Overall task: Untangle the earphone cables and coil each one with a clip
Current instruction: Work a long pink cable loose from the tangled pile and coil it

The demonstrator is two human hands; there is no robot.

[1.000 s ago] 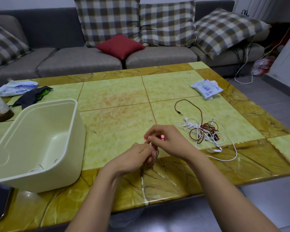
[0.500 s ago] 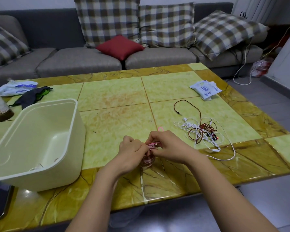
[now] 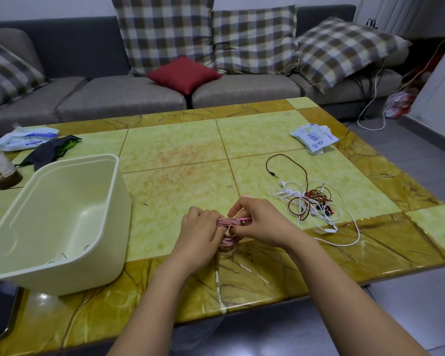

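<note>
**Pink cable held in two hands**

The big yellow counter [image 3: 175,150] holds one cream tub [image 3: 88,265] on the left. On the right lies one messy pile [image 3: 310,201] of two cables, one white and one dark red. Near the front edge, the left hand [image 3: 201,228] and right hand [image 3: 261,222] both pinch one pink earphone cable [image 3: 226,222], wound in loops. If a finger slips, the loops could spring apart. I cannot make out a clip.

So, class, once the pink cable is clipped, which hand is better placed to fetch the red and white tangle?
Probably the right hand: the tangle lies just beyond it on its side, while the left hand grips the pink coil on the far side.
</note>
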